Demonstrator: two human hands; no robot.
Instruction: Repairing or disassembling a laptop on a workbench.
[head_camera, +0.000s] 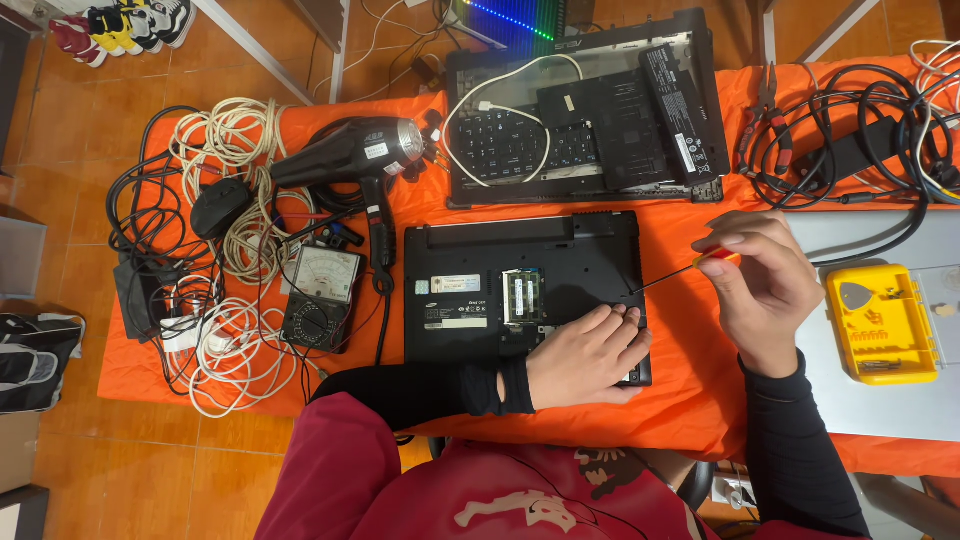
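Observation:
A black laptop (500, 270) lies upside down on the orange table cover (690, 400), its memory bay open with green modules (522, 296) showing. My left hand (585, 355) rests flat on the laptop's near right corner, fingers together. My right hand (762, 285) grips a screwdriver (680, 272) with an orange-red handle; its thin shaft points left and its tip touches the laptop's right edge.
A second, dismantled laptop (590, 110) with a white cable lies behind. A black hair dryer (350, 155), an analog multimeter (320, 295) and tangled cables (230, 200) sit at left. A yellow bit case (882, 322) rests on a silver laptop (880, 400) at right, pliers (770, 120) behind.

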